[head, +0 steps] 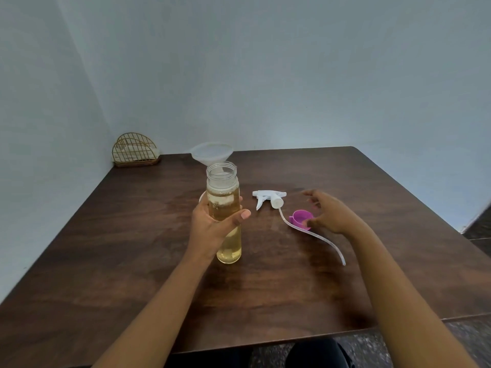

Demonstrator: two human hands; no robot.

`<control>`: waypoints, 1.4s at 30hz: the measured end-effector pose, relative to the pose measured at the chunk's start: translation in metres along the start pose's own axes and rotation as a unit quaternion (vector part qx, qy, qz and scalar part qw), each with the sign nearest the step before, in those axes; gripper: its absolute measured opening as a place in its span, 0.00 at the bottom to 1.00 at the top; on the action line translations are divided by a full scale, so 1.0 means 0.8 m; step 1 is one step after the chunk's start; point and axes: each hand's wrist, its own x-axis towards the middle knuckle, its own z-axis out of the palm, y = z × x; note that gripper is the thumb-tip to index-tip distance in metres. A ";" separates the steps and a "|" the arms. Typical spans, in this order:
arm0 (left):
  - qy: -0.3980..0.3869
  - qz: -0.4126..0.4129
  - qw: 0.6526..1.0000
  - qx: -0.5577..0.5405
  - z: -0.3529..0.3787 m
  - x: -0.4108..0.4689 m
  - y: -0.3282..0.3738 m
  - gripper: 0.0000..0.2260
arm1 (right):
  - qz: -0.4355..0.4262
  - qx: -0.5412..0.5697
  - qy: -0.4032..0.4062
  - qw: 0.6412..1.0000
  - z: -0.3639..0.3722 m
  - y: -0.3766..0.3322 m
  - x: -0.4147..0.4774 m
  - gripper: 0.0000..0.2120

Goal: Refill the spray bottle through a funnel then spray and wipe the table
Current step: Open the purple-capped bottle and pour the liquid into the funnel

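Pale blue-grey walls (265, 62) meet in a corner behind a dark wooden table (132, 248) — speckled floor (473, 338) beyond.

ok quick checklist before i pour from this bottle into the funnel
1. Source bottle uncapped: ok, mouth open.
2. Left hand grips it firmly: ok.
3. Purple cap set aside: ok, on the table by the right hand.
4. Spray head off: ok, lying on the table with its tube.
5. Funnel seated in the spray bottle: cannot tell, hidden behind the held bottle.
6. Wiping cloth ready: cannot tell.
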 end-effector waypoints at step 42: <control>0.117 -0.227 0.966 -0.036 -0.078 0.126 0.090 0.06 | -0.132 0.195 0.097 0.967 -0.047 -0.188 0.008 0.23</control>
